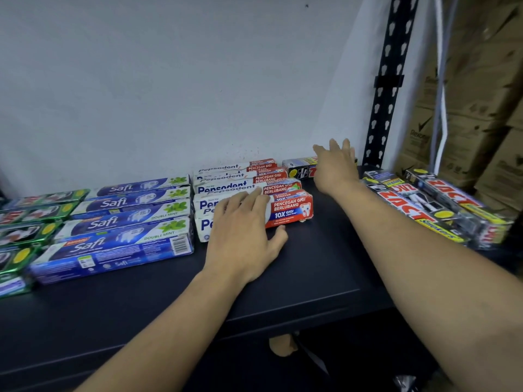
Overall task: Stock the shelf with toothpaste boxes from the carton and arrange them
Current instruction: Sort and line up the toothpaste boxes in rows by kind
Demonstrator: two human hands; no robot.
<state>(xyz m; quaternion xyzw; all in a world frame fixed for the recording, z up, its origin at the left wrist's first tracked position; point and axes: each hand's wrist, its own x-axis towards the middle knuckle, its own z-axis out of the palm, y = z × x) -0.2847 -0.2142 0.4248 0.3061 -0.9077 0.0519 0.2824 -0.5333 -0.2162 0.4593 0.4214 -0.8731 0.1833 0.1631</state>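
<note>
Left hand (243, 230) presses flat on Pepsodent boxes (291, 207) — right hand (335, 168), fingers splayed, reaches over the Zact box (297, 168) at the shelf's (311, 267) back edge.

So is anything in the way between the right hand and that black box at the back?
Nothing visible does. The right hand is at the black box by the wall, fingers spread, covering its right end. The red and white boxes lie off to the left, under the left hand.

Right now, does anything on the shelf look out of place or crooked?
Yes. The Zact boxes at the right lie slanted across the shelf, not parallel to the neat Pepsodent boxes and Safi boxes.
</note>
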